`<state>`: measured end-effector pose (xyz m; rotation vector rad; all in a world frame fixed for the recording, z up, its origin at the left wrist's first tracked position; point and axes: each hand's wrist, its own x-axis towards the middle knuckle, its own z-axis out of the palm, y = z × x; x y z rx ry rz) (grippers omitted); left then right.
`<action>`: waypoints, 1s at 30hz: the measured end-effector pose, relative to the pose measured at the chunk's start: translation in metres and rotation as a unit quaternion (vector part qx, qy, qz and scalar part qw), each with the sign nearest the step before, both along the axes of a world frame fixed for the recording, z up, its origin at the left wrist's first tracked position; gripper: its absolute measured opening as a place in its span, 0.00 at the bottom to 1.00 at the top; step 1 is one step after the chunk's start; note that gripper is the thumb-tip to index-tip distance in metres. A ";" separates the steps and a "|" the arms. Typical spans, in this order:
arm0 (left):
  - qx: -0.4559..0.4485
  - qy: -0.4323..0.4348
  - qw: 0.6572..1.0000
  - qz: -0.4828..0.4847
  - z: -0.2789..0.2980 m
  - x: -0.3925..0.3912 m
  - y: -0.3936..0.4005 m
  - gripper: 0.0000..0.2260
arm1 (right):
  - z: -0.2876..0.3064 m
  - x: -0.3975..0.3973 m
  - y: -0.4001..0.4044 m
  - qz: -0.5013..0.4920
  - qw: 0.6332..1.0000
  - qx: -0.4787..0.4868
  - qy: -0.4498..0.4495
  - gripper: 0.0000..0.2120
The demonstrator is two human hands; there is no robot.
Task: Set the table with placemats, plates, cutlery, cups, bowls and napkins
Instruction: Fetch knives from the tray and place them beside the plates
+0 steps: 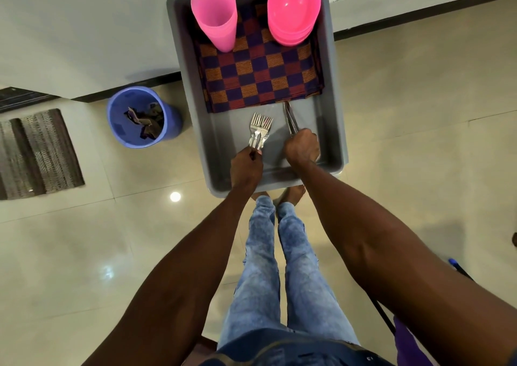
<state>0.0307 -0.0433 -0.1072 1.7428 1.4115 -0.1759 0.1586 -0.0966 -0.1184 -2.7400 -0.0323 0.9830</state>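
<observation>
A grey plastic tub stands in front of me, seen from above. My left hand is shut on a bunch of forks, tines pointing away from me, over the tub's bare near end. My right hand is shut on a bunch of knives, whose tips reach the edge of a folded stack of checked purple and orange cloths. On the cloths at the far end stand stacked pink cups on the left and stacked pink bowls on the right.
A blue bin holding scraps stands on the tiled floor left of the tub. A striped brown mat lies further left. White wall with a dark skirting runs behind. My legs in jeans and bare feet are below the tub.
</observation>
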 end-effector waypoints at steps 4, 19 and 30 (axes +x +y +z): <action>0.005 -0.010 1.000 0.007 0.001 0.001 0.001 0.11 | 0.003 0.000 -0.005 0.110 0.994 -0.007 -0.016 0.12; 0.001 -0.023 0.999 0.023 0.013 0.007 -0.002 0.10 | 0.013 0.010 -0.019 -0.041 0.993 0.086 0.065 0.13; 0.006 0.005 0.999 0.042 0.006 -0.020 -0.003 0.10 | 0.005 -0.021 0.015 -0.096 0.992 0.072 0.029 0.09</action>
